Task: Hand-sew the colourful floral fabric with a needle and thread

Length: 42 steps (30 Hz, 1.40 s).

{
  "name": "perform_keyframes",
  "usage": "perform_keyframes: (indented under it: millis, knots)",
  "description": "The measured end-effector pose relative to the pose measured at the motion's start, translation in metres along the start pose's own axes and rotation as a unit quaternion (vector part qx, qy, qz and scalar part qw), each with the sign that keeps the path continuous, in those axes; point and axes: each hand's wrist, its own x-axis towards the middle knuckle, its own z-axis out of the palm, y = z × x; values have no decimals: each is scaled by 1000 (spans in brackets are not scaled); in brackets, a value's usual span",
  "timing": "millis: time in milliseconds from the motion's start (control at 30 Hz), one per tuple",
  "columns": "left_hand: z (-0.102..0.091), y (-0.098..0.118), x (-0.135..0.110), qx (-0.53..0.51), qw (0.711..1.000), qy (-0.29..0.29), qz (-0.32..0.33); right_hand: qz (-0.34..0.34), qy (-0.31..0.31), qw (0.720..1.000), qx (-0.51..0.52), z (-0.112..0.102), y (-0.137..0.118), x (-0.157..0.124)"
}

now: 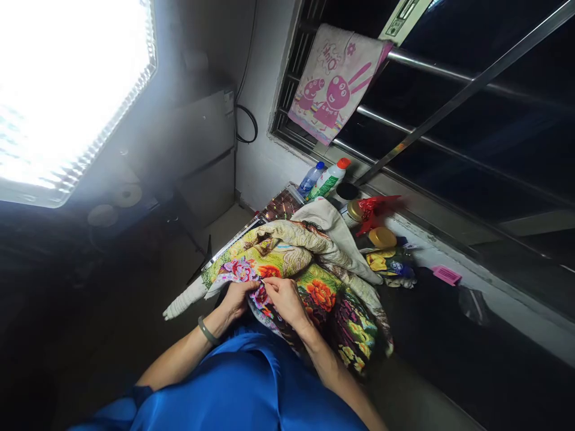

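A large flowered cross-stitch cloth (321,293) lies bunched across my lap and over the surface before me, with red, pink and yellow blooms on green and dark ground. Its pale rolled end (183,304) sticks out to the left. My left hand (237,298), below a greenish bangle (207,331), grips the cloth near a pink flower. Close beside it, my right hand (284,300) is closed in a pinch at the cloth's face. Whatever is between its fingertips is too small to make out. The two hands' fingertips nearly meet.
A bright lamp (67,90) hangs at upper left. Beyond the cloth stand a blue-capped bottle (311,179), a red-capped bottle (332,177) and gold-lidded jars (382,237). A pink-printed towel (335,84) hangs on the window bars (431,72). A fridge (202,155) stands far left.
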Motion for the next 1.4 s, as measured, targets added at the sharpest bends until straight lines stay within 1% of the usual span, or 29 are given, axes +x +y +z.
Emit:
perform_keyframes:
  millis: [133,233,367,500,567,633,700,800,867,1067,1167,1267,1333,1400]
  knots:
    - [0,0,-1,-3,1000,0,2,-5,-8,1000,18,-2,-1,0]
    - [1,1,-1,-7,1000,-4,-1,-14,-12,1000,2,-3,-2,1]
    - [1,1,-1,-9,1000,-3,-1,-33,-1,998,-63,0,2,4]
    - [-1,-2,1,-2,1000,2,7,-43,15,986,-161,8,7,7]
    - [-2,-3,2,-3,1000,9,5,-41,19,982,-182,11,8,7]
    - [-2,-3,3,-8,1000,13,6,-37,18,986,-159,12,9,6]
    - [-1,-2,3,-17,1000,10,5,-34,19,993,-108,12,10,5]
    - [0,0,2,-19,1000,7,-22,-24,41,998,-35,10,14,4]
    - [0,1,3,-8,999,10,-41,-12,54,998,5,10,19,5]
    - [1,1,4,-3,997,13,-70,22,58,993,104,16,30,5]
    - [3,3,3,-12,996,18,-90,25,54,991,120,19,33,6]
    - [4,5,2,-18,995,16,-101,11,53,992,117,21,33,8]
    - [4,5,1,-22,995,13,-99,-5,60,994,95,20,32,9]
    - [4,5,1,-21,996,13,-88,-20,63,997,43,17,29,8]
